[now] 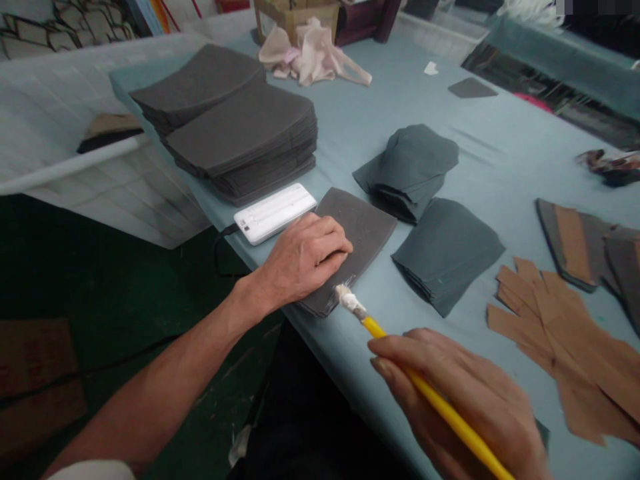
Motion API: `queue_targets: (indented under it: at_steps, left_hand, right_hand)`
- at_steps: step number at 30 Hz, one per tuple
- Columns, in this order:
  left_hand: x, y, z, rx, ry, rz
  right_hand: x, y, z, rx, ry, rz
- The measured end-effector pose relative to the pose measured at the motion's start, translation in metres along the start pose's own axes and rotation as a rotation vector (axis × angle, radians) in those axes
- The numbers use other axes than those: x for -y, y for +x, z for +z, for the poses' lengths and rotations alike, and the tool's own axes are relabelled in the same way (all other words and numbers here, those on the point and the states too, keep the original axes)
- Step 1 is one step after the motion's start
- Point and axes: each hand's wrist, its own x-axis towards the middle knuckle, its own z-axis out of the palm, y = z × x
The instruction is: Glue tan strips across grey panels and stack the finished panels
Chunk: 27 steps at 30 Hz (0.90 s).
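Note:
My right hand is closed around the yellow handle of a brush. White paste coats its bristles, which are at the near edge of a dark grey cut piece. Faint white streaks mark that piece beside the bristles. My left hand rests on the same piece with its fingers curled and pressed down, holding it against the table; the fingertips are partly hidden. Just beyond my left wrist lies a white power bank with a black cable. Two bundles of blue-grey pieces lie to the right.
Tall stacks of dark grey pieces stand at the table's left edge. Brown strips are spread at the right, near grey pieces with brown bands. Pale crumpled cloth and a cardboard box sit at the back. White crates border the left.

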Motion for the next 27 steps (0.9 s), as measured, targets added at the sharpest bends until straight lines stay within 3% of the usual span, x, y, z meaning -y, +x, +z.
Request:
queue_targets:
  at_steps: [4,9,14,19,27]
  left_hand:
    - [-0.001,0.000,-0.001,0.006,-0.001,-0.002]
    - [-0.001,0.001,0.000,0.009,0.000,-0.012]
    - [-0.001,0.001,-0.001,0.015,-0.008,-0.019]
    - [-0.001,0.001,-0.002,0.012,-0.015,-0.013]
    - [-0.002,0.001,-0.001,-0.002,-0.020,-0.009]
  right_hand:
    - [-0.001,0.000,0.006,-0.001,0.017,-0.043]
    - [0.012,-0.006,0.017,0.125,0.120,-0.109]
    - [0.003,-0.012,0.009,-0.046,0.146,-0.052]
    - [-0.005,-0.007,-0.004,-0.081,0.100,0.092]
    - [-0.011,0.001,0.007,-0.251,0.099,0.193]
